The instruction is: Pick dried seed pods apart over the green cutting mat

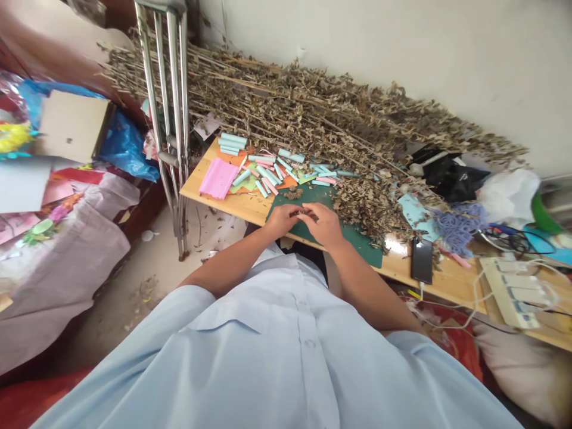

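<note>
My left hand (281, 219) and my right hand (322, 224) meet over a green cutting mat (353, 237) at the front edge of a wooden table (232, 202). Between my fingers both hands pinch a small clump of dried leaves (306, 213). A loose pile of dried leaves (364, 205) lies on the mat's right side, and a smaller heap (293, 193) sits just beyond my hands. Farther back lie several pale blue and pink paper rolls (268, 170), a pink paper sheet (218, 177) and orange and green paper scraps.
A mass of dried leafy branches (313, 113) covers the table's back against a white wall. Metal crutches (166, 101) stand at the left. A black phone (422, 259), a power strip (509, 292), cables and plastic bags lie at the right. A cloth-covered bed (62, 268) fills the left.
</note>
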`<state>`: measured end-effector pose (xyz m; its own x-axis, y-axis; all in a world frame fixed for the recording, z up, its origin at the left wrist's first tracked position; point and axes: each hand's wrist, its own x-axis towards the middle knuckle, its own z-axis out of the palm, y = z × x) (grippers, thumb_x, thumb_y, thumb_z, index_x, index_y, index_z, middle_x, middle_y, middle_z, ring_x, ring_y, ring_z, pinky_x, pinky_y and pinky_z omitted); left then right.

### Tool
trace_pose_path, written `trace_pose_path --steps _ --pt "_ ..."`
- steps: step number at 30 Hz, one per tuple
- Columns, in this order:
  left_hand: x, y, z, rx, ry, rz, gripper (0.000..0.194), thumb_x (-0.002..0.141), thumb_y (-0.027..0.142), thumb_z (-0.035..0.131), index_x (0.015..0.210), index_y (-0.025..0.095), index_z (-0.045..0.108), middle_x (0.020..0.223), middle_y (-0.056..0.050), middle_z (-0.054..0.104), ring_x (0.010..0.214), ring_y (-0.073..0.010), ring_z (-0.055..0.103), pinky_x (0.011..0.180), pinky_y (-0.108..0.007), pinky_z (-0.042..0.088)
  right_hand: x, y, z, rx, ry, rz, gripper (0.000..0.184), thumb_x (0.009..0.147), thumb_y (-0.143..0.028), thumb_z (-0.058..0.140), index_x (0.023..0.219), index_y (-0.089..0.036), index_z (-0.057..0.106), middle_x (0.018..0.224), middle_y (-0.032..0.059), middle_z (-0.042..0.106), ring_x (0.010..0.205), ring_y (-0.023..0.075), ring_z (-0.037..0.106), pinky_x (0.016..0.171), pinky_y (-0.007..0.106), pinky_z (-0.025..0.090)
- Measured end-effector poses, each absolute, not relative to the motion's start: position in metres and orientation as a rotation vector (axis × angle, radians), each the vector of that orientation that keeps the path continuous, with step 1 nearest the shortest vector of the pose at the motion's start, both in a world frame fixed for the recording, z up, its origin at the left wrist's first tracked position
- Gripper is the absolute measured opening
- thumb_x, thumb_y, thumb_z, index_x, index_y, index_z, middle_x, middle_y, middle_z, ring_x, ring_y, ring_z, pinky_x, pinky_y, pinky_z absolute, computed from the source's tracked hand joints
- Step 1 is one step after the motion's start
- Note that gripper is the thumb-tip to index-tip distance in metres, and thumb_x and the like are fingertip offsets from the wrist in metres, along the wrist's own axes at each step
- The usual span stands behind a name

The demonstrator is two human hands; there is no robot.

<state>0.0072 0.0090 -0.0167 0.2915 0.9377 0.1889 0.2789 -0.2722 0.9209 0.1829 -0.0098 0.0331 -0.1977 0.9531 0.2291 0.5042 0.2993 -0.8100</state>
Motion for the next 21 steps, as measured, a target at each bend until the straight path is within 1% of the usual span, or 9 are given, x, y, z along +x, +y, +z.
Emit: trace_pose_path --steps 2,5,7,9,11,14,16,18,21 --pt "0.007 0.008 -0.020 1.747 1.097 1.030 0.022 0.088 0.017 0.063 0.104 0.017 0.077 0.099 -0.005 0.077 0.089 -0.0163 0.068 0.081 -0.027 0.051 0.184 -0.010 0.034 -1.284 -1.818 0.779 0.026 0.088 -0.040 0.074 0.113 -0.032 0.077 0.111 0.0055 0.073 0.093 0.0235 0.068 0.097 0.042 0.056" --pt "0.007 0.007 -0.021 1.810 1.132 1.042 0.013 0.089 0.019 0.063 0.088 0.016 0.076 0.084 -0.003 0.072 0.079 -0.0153 0.065 0.075 -0.026 0.050 0.182 -0.009 0.036 -1.265 -1.842 0.796 0.018 0.090 -0.039 0.071 0.104 -0.032 0.079 0.108 0.0054 0.074 0.102 0.0250 0.066 0.104 0.043 0.053" --pt "0.007 0.006 -0.021 1.845 1.135 1.055 0.013 0.089 0.018 0.063 0.082 0.016 0.073 0.079 -0.002 0.069 0.077 -0.0148 0.062 0.073 -0.026 0.049 0.178 -0.009 0.037 -1.275 -1.830 0.811 0.014 0.089 -0.039 0.071 0.096 -0.032 0.080 0.102 0.0052 0.075 0.102 0.0253 0.066 0.105 0.043 0.052" --pt "0.008 0.006 -0.020 1.860 1.112 1.065 0.013 0.090 0.018 0.062 0.084 0.016 0.073 0.082 -0.002 0.070 0.079 -0.0149 0.063 0.075 -0.026 0.049 0.175 -0.010 0.038 -1.282 -1.798 0.812 0.012 0.089 -0.039 0.071 0.091 -0.032 0.081 0.099 0.0048 0.075 0.099 0.0247 0.067 0.104 0.042 0.053" --pt "0.008 0.006 -0.020 1.862 1.089 1.068 0.014 0.092 0.021 0.061 0.089 0.017 0.074 0.085 -0.003 0.071 0.083 -0.0153 0.064 0.077 -0.027 0.049 0.175 -0.009 0.037 -1.272 -1.793 0.804 0.011 0.088 -0.039 0.072 0.091 -0.033 0.081 0.100 0.0044 0.075 0.099 0.0242 0.067 0.103 0.041 0.053" --pt "0.008 0.005 -0.019 1.824 1.101 1.083 0.017 0.095 0.028 0.063 0.097 0.017 0.075 0.090 -0.005 0.073 0.087 -0.0165 0.067 0.081 -0.028 0.051 0.187 -0.003 0.037 -1.315 -1.731 0.739 0.017 0.088 -0.041 0.072 0.100 -0.031 0.080 0.103 0.0049 0.076 0.096 0.0238 0.069 0.099 0.040 0.054" --pt "0.008 0.004 -0.018 1.788 1.124 1.092 0.020 0.094 0.033 0.067 0.101 0.017 0.075 0.094 -0.005 0.074 0.088 -0.0172 0.068 0.083 -0.028 0.051 0.203 0.004 0.036 -1.412 -1.637 0.640 0.021 0.090 -0.041 0.069 0.102 -0.029 0.080 0.101 0.0056 0.077 0.091 0.0238 0.069 0.095 0.041 0.055" --pt "0.007 0.004 -0.018 1.774 1.140 1.093 0.021 0.094 0.035 0.068 0.103 0.017 0.075 0.094 -0.006 0.074 0.089 -0.0176 0.068 0.084 -0.029 0.051 0.220 0.011 0.033 -1.512 -1.620 0.538 0.021 0.091 -0.039 0.066 0.100 -0.026 0.079 0.097 0.0066 0.077 0.088 0.0243 0.069 0.093 0.042 0.055" --pt "0.008 0.003 -0.019 1.792 1.141 1.071 0.023 0.094 0.037 0.067 0.104 0.018 0.075 0.093 -0.006 0.074 0.088 -0.0175 0.068 0.083 -0.029 0.052 0.236 0.015 0.022 -1.582 -1.770 0.484 0.018 0.089 -0.033 0.064 0.095 -0.024 0.078 0.096 0.0075 0.076 0.087 0.0252 0.068 0.090 0.043 0.055"
